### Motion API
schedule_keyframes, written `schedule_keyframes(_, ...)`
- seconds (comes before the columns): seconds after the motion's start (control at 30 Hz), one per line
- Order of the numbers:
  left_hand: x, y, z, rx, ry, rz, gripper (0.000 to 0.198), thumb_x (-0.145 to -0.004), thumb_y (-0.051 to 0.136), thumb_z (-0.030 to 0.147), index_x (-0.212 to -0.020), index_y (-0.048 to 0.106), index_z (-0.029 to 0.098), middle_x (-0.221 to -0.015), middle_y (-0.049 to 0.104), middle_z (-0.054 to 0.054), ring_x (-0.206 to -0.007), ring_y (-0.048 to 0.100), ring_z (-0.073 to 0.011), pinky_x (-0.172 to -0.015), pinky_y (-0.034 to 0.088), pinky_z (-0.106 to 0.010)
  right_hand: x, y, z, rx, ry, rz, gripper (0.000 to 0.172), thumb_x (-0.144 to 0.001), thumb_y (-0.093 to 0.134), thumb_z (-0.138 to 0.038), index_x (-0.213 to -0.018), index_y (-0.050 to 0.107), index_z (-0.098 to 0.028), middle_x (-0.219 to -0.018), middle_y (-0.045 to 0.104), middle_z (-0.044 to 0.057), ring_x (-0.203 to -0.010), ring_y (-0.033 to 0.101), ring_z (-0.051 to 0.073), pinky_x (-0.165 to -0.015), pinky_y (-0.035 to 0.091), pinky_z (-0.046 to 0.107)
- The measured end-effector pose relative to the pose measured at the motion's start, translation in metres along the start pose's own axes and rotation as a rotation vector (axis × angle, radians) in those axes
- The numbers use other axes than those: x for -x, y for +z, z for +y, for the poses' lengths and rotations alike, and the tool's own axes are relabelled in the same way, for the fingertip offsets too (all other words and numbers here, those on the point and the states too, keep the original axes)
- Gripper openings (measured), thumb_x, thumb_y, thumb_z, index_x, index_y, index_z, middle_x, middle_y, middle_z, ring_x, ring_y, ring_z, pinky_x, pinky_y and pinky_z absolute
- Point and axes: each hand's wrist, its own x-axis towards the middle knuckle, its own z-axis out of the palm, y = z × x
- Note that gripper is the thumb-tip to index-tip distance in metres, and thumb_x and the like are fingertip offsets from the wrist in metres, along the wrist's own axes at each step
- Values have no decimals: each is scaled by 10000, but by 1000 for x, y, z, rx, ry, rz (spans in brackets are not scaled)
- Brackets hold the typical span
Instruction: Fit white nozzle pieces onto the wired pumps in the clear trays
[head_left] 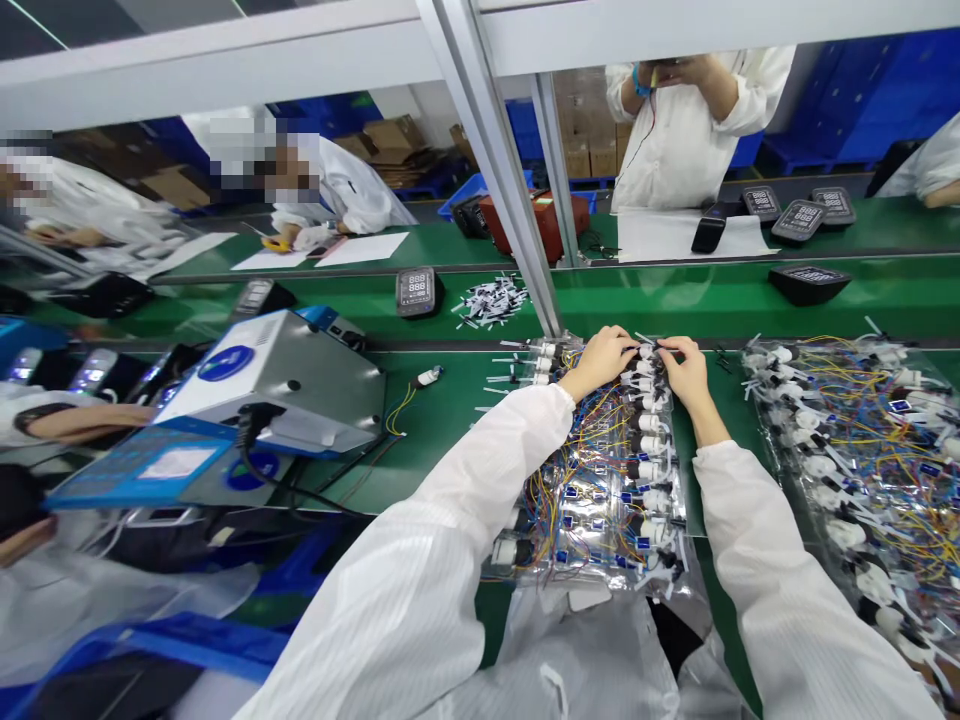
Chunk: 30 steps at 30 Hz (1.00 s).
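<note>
The left hand's (600, 360) fingers (628, 350) are drawn narrow, pinched on a white connector (645, 353) at the far end of the wire bundle (600, 470). The right hand's (686, 372) fingers (667, 350) are bent close together and touch that same connector from the other side; whether they grip it cannot be told. The bundle, a row of white connectors with yellow, blue and red leads on clear plastic, lies on the green table (450, 400) between the two white sleeves. Just right of the bundle lies a second bundle (862, 440) of the same kind. Left of the bundle stands a grey machine (285, 375). Beyond the bundle are a heap of white slips (491, 300), a black display unit (416, 290) and a slanting metal post (502, 170). Farther beyond, a co-worker in white (690, 120) stands at the table.
</note>
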Motion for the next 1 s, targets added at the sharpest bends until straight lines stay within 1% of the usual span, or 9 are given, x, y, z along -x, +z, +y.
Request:
schedule_keyframes(0.13,-10,-13,0,14,-58,-39,297,-939,640,245,-1188,759,134,-1071,730,-139,-1028,666,-236,-1036,496,-375,2,1,4,-51,10,-27,232,-935,657,-346,-1075,804,-234,-1156,676,94,-1090,647,230,-847,562,372)
schedule_keyframes(0.2,-7,-40,3,35,-65,6,402,-947,629,258,-1313,688,101,-1120,734,-158,-1053,686,-236,-1049,501,-372,2,1,6,-50,32,-71,271,-934,659,-365,-1124,801,-235,-1214,664,100,-1119,644,228,-843,568,363)
schedule_keyframes(0.27,11,-86,12,66,-15,90,479,-974,597,306,-1408,622,105,-1202,726,-159,-1096,698,-234,-1071,504,-376,0,0,7,-39,46,-110,309,-926,671,-389,-1169,791,-240,-1288,648,107,-1177,629,238,-866,575,366)
schedule_keyframes(0.4,99,-201,45,232,-18,179,426,-970,612,379,-1354,678,206,-1142,750,-80,-1012,742,-242,-1016,563,-460,-3,-8,-8,-57,57,-81,416,-882,732,-427,-1266,748,-267,-1422,592,108,-1196,626,259,-923,595,412)
schedule_keyframes(0.5,198,-245,58,370,-256,253,344,-881,757,399,-1164,761,205,-1009,765,-86,-924,756,-253,-918,604,-437,15,-21,-43,-85,88,40,475,-902,728,-437,-1356,689,-304,-1422,606,93,-1180,654,263,-1018,579,472)
schedule_keyframes(0.6,300,-217,52,475,-448,644,390,-861,776,467,-1159,709,225,-1066,737,-100,-853,749,-229,-722,603,-348,67,-43,-84,-131,77,-5,486,-931,706,-449,-1399,650,-332,-1470,587,92,-1344,594,306,-1133,520,521)
schedule_keyframes(0.7,377,-147,47,570,-593,907,450,-921,675,577,-1238,597,267,-1218,661,-94,-858,739,-183,-662,579,-286,143,-64,-108,-192,163,-160,677,-901,738,-495,-1529,505,-393,-1613,456,93,-1510,446,345,-1178,489,554)
schedule_keyframes(0.83,419,-59,67,690,-684,836,836,-791,628,848,-1394,547,276,-1396,614,-169,-1214,701,-333,-979,602,-463,236,-82,-115,-233,300,-258,940,-824,771,-642,-1624,330,-422,-1711,307,116,-1565,346,402,-1226,408,636)
schedule_keyframes(1.0,404,-12,106,684,-782,647,676,-977,535,657,-1551,442,313,-1608,488,-123,-1548,420,-288,-1289,355,-439,277,-91,-130,-80,368,-440,1324,-659,943,-548,-1689,119,-428,-1755,193,106,-1578,298,419,-1263,325,650)
